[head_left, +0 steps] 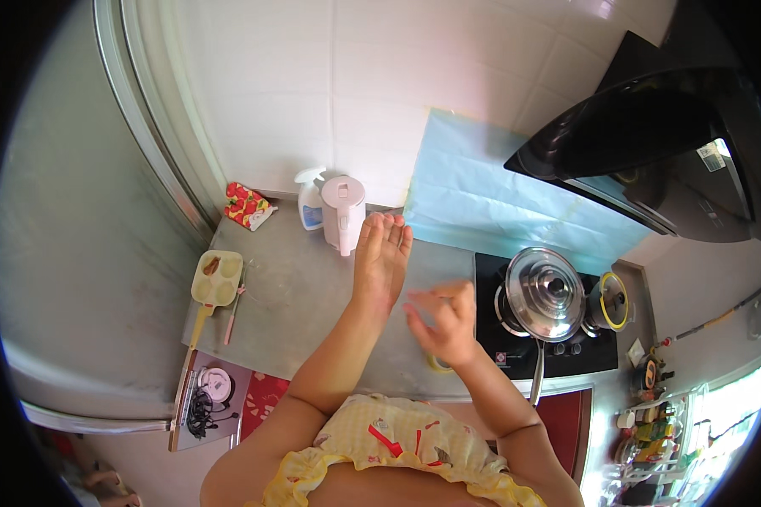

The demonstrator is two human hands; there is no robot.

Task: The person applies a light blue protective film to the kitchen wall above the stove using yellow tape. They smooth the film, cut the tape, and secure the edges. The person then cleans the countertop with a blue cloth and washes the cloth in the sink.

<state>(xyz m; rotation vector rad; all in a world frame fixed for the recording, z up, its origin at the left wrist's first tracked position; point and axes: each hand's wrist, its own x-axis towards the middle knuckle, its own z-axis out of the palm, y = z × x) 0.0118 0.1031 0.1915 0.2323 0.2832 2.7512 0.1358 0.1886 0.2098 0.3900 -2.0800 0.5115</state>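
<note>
Fingers extended, left hand; fingers bent, right hand.
Left fingers lie slightly apart, palm facing up, beside the pink kettle on the counter; contact cannot be determined. Right fingertips are blurred; whether they meet cannot be told. A pale yellow ring-shaped object sits near the front edge, partly hidden by the right hand. White spray bottle: left of the kettle. Lidded pan: on the black cooktop, right of the right hand.
</note>
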